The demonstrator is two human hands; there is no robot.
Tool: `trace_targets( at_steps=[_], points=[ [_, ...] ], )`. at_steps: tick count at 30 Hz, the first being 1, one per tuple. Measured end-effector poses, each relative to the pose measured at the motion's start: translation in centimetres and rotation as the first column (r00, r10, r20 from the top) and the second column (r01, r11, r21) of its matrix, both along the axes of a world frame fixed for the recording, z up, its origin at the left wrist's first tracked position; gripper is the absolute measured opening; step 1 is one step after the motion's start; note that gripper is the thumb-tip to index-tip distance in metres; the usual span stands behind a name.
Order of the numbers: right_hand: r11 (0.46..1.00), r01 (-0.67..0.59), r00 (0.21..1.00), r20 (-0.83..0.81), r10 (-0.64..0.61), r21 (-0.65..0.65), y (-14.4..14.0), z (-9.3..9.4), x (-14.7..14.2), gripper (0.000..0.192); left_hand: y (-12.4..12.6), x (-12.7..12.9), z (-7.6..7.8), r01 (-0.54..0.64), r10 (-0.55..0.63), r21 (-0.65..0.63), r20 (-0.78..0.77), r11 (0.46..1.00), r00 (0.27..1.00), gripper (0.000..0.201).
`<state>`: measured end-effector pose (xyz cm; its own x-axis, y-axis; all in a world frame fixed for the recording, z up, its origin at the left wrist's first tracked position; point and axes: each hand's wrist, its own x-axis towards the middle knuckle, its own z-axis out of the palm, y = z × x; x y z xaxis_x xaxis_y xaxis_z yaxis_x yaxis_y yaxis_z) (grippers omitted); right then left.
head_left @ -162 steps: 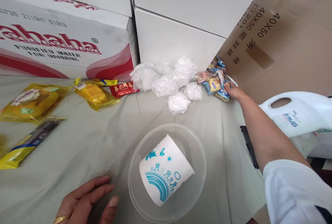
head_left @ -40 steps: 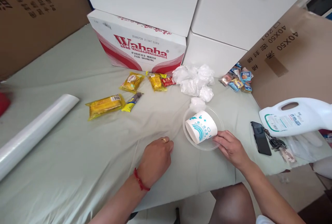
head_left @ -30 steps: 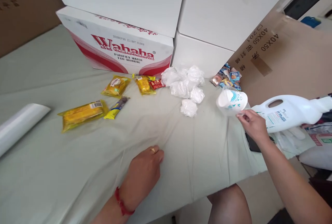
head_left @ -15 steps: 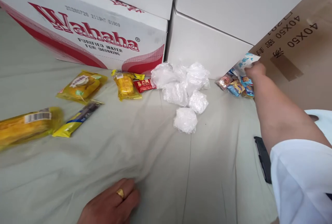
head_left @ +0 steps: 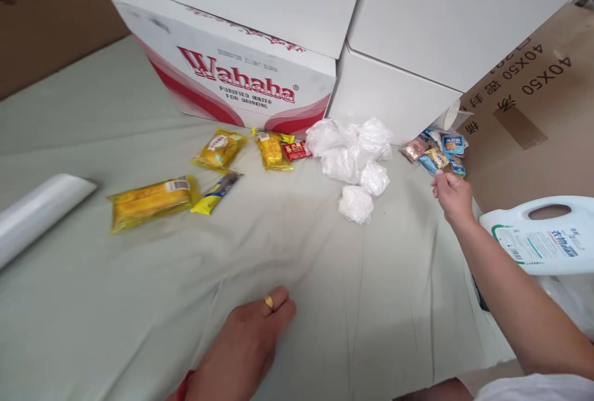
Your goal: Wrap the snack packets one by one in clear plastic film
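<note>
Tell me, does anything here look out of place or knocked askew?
Yes: the paper cup sits tipped over in a clear bowl behind the pile of small snack packets, wedged against the white box rather than standing upright. The right hand hovers just in front of the pile, holding nothing.

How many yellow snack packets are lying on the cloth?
4: a long one at the left, a slim yellow-and-dark one beside it, and two in front of the Wahaha box. None seem hidden.
</note>
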<state>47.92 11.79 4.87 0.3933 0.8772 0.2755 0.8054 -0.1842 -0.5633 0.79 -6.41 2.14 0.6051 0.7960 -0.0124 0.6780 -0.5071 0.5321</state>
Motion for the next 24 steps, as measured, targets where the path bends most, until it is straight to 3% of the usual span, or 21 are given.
trace_targets(
  at_steps=[5, 10, 12, 15, 17, 19, 22, 24],
  points=[
    [0.992, -0.129, 0.984, -0.126, 0.129, 0.015, -2.9, 0.8, -5.8, 0.038, 0.8, 1.0, 2.0, 0.014, -0.075, -0.24, -0.249, 0.971, 0.966, 0.045],
    [0.953, -0.288, 0.954, -0.056, 0.294, 0.093, -5.6, 1.5, -12.7, 0.032, 1.3, 2.0, 2.8, 0.054, -0.129, -0.253, -0.29, 0.966, 0.948, 0.045],
    [0.912, -0.411, 0.911, 0.044, 0.41, -0.001, -6.7, 0.8, -14.9, 0.034, 1.3, 2.3, 2.7, 0.083, -0.147, -0.238, -0.265, 0.968, 0.953, 0.042],
    [0.864, -0.462, 0.835, 0.23, 0.5, -0.201, -7.0, -1.2, -16.7, 0.065, 0.9, 2.6, 2.7, 0.119, -0.167, -0.213, -0.226, 0.97, 0.96, 0.04],
    [0.879, -0.427, 0.819, 0.32, 0.476, -0.214, -6.3, -2.6, -16.9, 0.068, 0.6, 2.6, 2.8, 0.137, -0.181, -0.206, -0.213, 0.969, 0.96, 0.039],
    [0.912, -0.39, 0.836, 0.366, 0.409, -0.129, -5.1, -3.4, -16.5, 0.045, 0.3, 2.5, 2.9, 0.145, -0.187, -0.201, -0.207, 0.969, 0.96, 0.038],
    [0.959, -0.28, 0.888, 0.392, 0.239, 0.048, -3.6, -3.0, -15.7, 0.032, 0.0, 2.2, 3.0, 0.149, -0.189, -0.192, -0.208, 0.97, 0.96, 0.038],
    [0.953, -0.211, 0.91, 0.4, 0.111, 0.216, -3.0, -2.1, -15.7, 0.032, -0.1, 2.1, 3.2, 0.15, -0.189, -0.186, -0.212, 0.971, 0.959, 0.039]
  ],
)
